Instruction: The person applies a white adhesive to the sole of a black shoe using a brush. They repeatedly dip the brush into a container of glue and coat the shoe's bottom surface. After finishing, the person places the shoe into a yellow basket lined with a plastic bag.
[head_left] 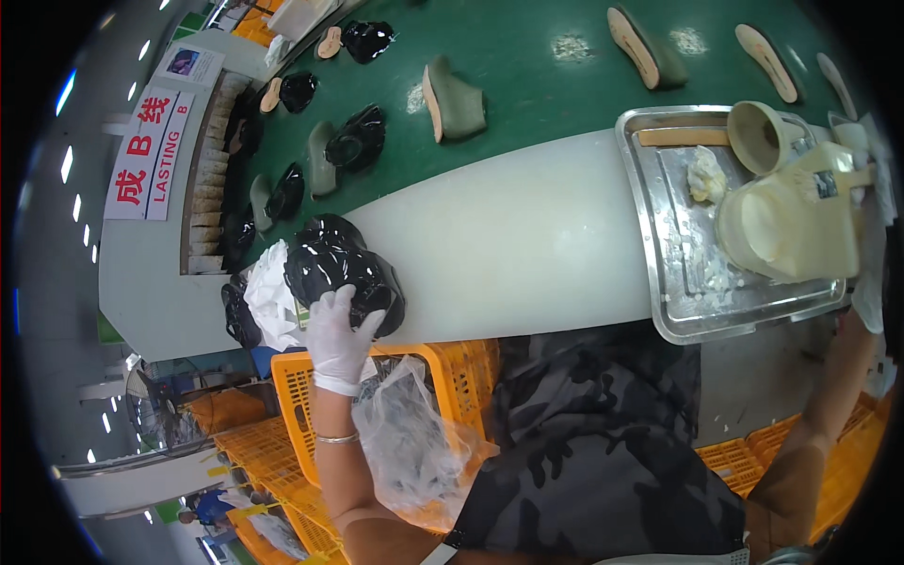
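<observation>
My left hand (pixel 339 341), in a white glove, has its fingers curled on a glossy black shoe upper (pixel 353 273) at the left end of the pale work board (pixel 508 245). The thumb presses the upper's near side. At the far right edge, my right hand (pixel 874 273), also gloved, is beside a cream plastic container (pixel 800 217) with a handle; its fingers are too hidden to tell what they hold. The container holds whitish stuff and stands in a metal tray (pixel 662 282). Crumpled white paper (pixel 271 297) lies left of the upper.
Beyond the board runs a green conveyor (pixel 537 94) with shoe lasts (pixel 457 102), insoles and black uppers (pixel 358 137). In the tray are a cup (pixel 756 137) and a whitish lump (pixel 706 176). An orange crate (pixel 297 405) with a plastic bag (pixel 405 433) stands below my left hand.
</observation>
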{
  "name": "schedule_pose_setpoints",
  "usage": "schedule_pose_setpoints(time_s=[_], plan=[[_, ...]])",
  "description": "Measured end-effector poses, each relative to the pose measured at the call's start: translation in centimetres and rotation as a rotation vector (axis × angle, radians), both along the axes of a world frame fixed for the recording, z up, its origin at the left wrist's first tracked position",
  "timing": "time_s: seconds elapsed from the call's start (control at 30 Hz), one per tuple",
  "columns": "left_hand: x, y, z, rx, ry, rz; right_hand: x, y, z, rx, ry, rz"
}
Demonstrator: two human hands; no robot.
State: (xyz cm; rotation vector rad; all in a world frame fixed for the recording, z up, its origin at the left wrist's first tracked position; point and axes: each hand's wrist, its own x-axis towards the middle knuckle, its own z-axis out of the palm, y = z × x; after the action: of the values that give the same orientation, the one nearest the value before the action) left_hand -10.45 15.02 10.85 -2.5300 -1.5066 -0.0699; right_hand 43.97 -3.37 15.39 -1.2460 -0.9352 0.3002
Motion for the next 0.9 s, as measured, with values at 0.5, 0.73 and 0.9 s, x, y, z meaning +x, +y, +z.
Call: schedule_pose_setpoints(time_s=[0.5, 0.73, 0.9], plan=[[8.2, -6.5, 2.1, -0.127, -1.512, -0.006, -7.0, -4.4, -6.1, -0.205, -0.363, -0.117], [8.3, -3.9, -0.9, 0.031, -0.563, -0.496, -6.7, -3.5, -8.0, -0.276, -0.810, -0.113], [14.6, -5.1, -2.6, -1.074, -1.404, -0.401, -6.3, -3.6, -8.8, -0.202, -0.438, -0.089]])
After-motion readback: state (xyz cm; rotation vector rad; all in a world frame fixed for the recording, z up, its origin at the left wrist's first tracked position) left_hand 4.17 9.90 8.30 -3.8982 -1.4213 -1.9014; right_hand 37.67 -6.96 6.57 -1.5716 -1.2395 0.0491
